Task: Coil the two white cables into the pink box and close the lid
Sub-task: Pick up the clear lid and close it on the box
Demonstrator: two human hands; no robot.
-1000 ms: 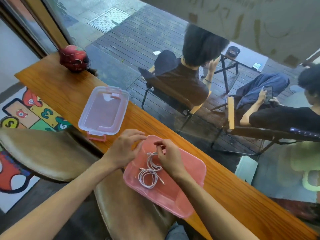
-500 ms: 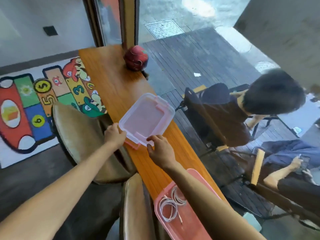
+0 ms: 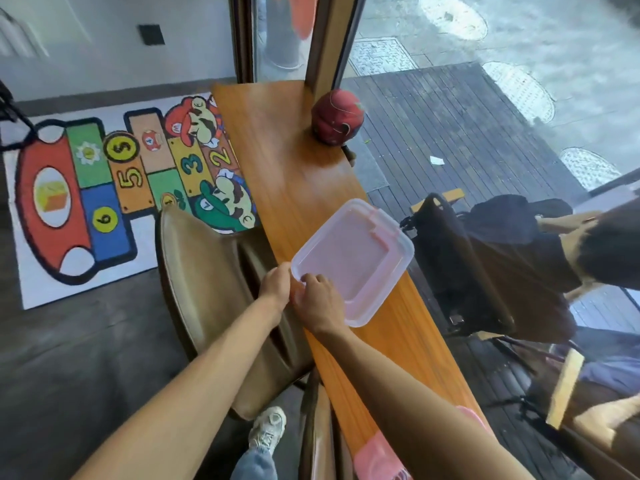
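Observation:
The clear lid [image 3: 356, 259] with pink clips lies on the narrow wooden counter [image 3: 287, 181], tilted up at its near corner. Both hands grip that near left corner: my left hand [image 3: 275, 284] holds its edge from the left, and my right hand [image 3: 318, 303] pinches it from the near side. The pink box [image 3: 372, 453] shows only as a corner at the bottom of the view, mostly hidden under my right forearm. The white cables are out of sight.
A red helmet-like object [image 3: 336, 121] sits at the counter's far end by the window frame. Brown leather stools [image 3: 207, 296] stand left of the counter. A colourful floor mat [image 3: 114, 181] lies beyond. People sit outside behind the glass [image 3: 519, 258].
My view swung left from the pink box to the lid. Both hands left the cables, reached the lid and closed on its near corner, raising it.

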